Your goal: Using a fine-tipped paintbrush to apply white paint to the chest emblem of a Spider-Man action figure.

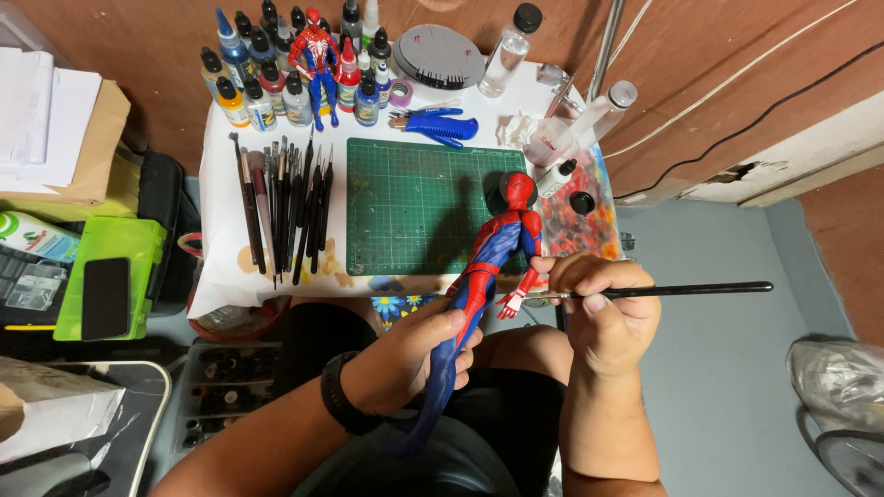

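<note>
My left hand (419, 354) grips the blue legs of a red and blue action figure (493, 253), which tilts up toward the green cutting mat (405, 207). My right hand (603, 313) pinches a thin black paintbrush (681, 291) that lies level, its tip near the figure's arm and its handle pointing right. A black watch sits on my left wrist. A second, similar figure (316, 60) stands upright among paint bottles at the back of the small table.
A row of brushes (281, 207) lies left of the mat. Paint bottles (267, 87), blue pliers (437, 124), a grey round base (440, 55), clear bottles and a stained palette (580, 216) ring the table. A green box with a phone (106, 294) sits at left.
</note>
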